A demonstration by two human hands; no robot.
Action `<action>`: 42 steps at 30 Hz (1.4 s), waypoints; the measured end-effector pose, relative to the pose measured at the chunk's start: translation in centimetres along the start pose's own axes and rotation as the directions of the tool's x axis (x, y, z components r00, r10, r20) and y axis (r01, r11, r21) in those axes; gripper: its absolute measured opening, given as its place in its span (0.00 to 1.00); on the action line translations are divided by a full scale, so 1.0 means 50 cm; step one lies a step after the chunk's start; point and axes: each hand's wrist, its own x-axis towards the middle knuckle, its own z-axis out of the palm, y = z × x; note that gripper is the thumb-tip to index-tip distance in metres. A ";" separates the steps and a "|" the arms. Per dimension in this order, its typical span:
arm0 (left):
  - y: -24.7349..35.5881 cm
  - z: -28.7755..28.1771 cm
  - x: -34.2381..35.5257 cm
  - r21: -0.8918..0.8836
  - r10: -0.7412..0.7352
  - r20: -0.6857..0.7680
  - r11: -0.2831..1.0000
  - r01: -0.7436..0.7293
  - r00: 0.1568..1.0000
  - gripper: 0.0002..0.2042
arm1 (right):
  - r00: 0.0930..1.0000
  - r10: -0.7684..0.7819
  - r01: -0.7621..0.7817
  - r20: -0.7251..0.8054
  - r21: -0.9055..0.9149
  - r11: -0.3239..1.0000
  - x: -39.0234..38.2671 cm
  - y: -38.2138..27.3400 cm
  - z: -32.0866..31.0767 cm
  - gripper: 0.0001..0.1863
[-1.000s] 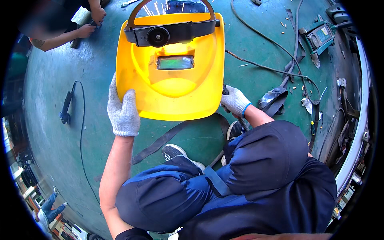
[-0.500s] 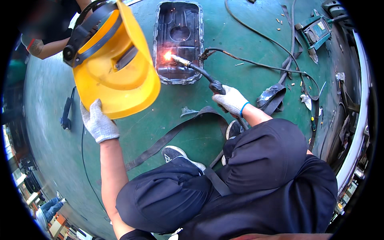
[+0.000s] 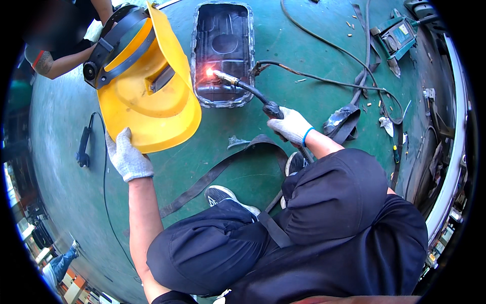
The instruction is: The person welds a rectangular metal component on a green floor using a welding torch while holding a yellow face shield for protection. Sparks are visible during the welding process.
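Note:
My left hand (image 3: 127, 154), in a light knitted glove, grips the lower edge of a yellow welding mask (image 3: 147, 109) with a dark headband. The mask is held out to the left, its hollow inside showing. My right hand (image 3: 291, 125), gloved too, is closed round the dark handle of a welding torch (image 3: 254, 92). The torch's metal nozzle points left over a dark rectangular metal pan (image 3: 225, 17) with a flanged rim. At the nozzle's tip a bright orange-white spot glows inside the pan; whether the tip touches the metal cannot be made out.
A clamp-ended cable (image 3: 304, 77) meets the pan's right edge. Dark straps (image 3: 217, 175) and cables lie across the green floor (image 3: 182, 167). A green tool (image 3: 397, 38) is at the far right, a corded grinder-like tool (image 3: 84, 147) at the left. Another person's arm (image 3: 66, 63) is behind the mask.
The mask and my left hand have shifted slightly down, and the mask has tilted a little. My right hand stays nearly in place; the glow at the torch tip is somewhat smaller and redder.

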 end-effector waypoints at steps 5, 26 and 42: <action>0.010 0.011 -0.005 0.005 -0.005 -0.020 1.000 0.005 1.000 0.27 | 1.000 -0.001 0.001 0.015 -0.001 1.000 0.006 0.005 -0.005 0.16; -0.030 0.049 -0.066 0.090 0.156 0.389 0.974 -0.206 0.908 0.27 | 1.000 0.008 -0.011 0.025 0.119 0.993 0.027 0.028 0.002 0.14; 0.028 0.025 -0.015 -0.012 0.016 -0.081 1.000 -0.017 0.997 0.25 | 0.998 -0.055 0.055 0.025 0.035 0.998 0.022 0.033 -0.008 0.16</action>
